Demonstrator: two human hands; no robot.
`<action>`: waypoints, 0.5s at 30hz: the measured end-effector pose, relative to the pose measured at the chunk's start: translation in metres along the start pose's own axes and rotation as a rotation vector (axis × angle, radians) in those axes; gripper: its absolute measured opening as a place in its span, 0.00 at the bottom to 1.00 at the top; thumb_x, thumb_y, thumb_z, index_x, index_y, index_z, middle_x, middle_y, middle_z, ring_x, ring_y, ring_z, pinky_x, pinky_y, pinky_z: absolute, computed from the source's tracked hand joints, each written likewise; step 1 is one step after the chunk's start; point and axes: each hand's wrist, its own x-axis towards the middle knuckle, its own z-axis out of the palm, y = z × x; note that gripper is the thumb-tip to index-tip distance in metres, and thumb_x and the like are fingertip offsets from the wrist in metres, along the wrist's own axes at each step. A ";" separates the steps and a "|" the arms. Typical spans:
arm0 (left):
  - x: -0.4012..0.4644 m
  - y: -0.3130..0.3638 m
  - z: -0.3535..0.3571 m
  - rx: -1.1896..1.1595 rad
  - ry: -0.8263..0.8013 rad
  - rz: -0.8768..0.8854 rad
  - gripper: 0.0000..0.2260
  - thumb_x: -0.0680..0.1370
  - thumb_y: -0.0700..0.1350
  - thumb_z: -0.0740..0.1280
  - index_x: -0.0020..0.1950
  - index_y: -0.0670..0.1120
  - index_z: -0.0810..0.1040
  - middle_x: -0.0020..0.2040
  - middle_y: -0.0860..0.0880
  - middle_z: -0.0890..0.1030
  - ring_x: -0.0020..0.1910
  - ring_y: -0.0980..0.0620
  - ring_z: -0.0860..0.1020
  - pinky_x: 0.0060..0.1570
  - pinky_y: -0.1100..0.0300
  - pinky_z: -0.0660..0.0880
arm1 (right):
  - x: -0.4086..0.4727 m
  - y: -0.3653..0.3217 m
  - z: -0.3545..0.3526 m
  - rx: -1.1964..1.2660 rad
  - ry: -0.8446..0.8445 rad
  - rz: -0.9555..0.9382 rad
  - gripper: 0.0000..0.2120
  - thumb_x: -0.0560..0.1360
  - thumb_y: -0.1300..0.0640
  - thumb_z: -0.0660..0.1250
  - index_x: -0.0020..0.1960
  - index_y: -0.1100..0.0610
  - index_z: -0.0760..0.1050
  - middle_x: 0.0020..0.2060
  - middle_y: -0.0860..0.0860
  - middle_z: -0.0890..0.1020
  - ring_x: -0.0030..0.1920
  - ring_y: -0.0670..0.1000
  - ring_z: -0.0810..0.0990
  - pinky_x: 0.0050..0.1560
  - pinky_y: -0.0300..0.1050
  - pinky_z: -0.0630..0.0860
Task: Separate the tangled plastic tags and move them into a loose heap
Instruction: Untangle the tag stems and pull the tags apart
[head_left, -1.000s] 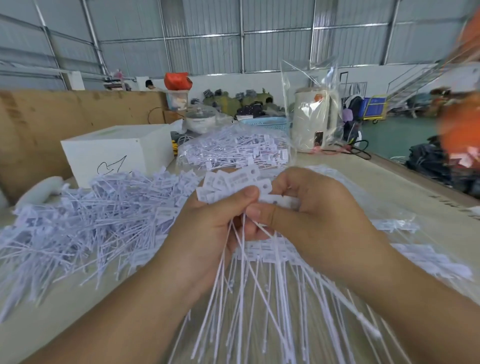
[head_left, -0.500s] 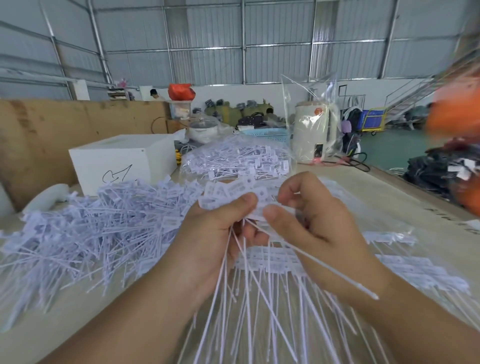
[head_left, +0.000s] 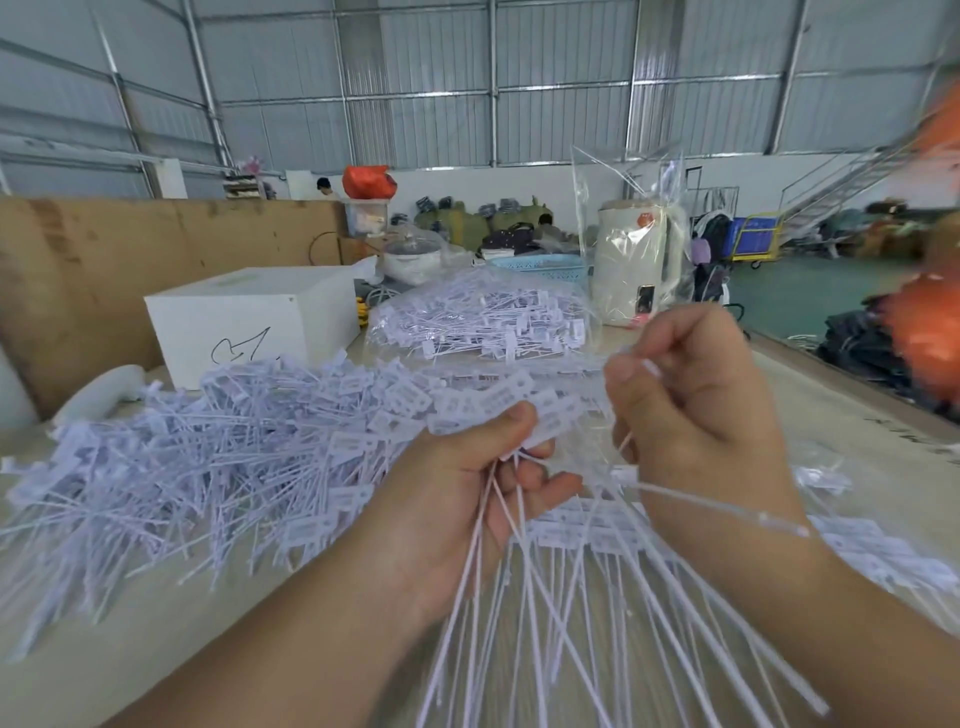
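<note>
A clear plastic bag (head_left: 488, 322) holding white tags lies on the table (head_left: 841, 431), behind the hands and just right of the white box (head_left: 249, 317). A second clear bag (head_left: 631, 234), standing further right of the box, encloses a cream kettle (its contents otherwise unclear). The loose heap (head_left: 171, 462) of separated tags spreads in front of the box, to the left of both hands. The left hand (head_left: 467, 499) is closed around a bunch of tags (head_left: 498, 410), heads fanned above the thumb, tails hanging toward the camera. The right hand (head_left: 696, 410), raised just right of that bunch, pinches a single tag (head_left: 717, 506) between thumb and forefinger; its tail trails rightward across the wrist.
</note>
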 end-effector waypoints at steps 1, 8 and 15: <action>0.000 0.001 -0.002 0.027 0.017 0.015 0.08 0.68 0.40 0.70 0.29 0.40 0.82 0.25 0.46 0.75 0.21 0.55 0.74 0.31 0.59 0.80 | 0.001 -0.001 -0.005 0.013 -0.035 0.028 0.08 0.76 0.57 0.62 0.45 0.43 0.68 0.29 0.48 0.70 0.28 0.60 0.65 0.26 0.50 0.64; 0.002 0.009 -0.013 0.323 0.104 0.180 0.06 0.59 0.35 0.75 0.32 0.45 0.83 0.23 0.46 0.75 0.18 0.54 0.71 0.26 0.59 0.76 | -0.011 0.006 0.007 -0.068 -0.357 0.222 0.13 0.81 0.60 0.62 0.54 0.41 0.68 0.34 0.42 0.73 0.26 0.47 0.69 0.27 0.50 0.69; 0.000 0.000 -0.012 0.393 0.051 0.196 0.05 0.65 0.43 0.71 0.38 0.46 0.85 0.27 0.45 0.79 0.20 0.53 0.73 0.27 0.59 0.75 | -0.014 0.013 0.011 -0.010 -0.334 0.298 0.10 0.81 0.59 0.60 0.59 0.46 0.68 0.47 0.49 0.74 0.32 0.49 0.72 0.30 0.44 0.70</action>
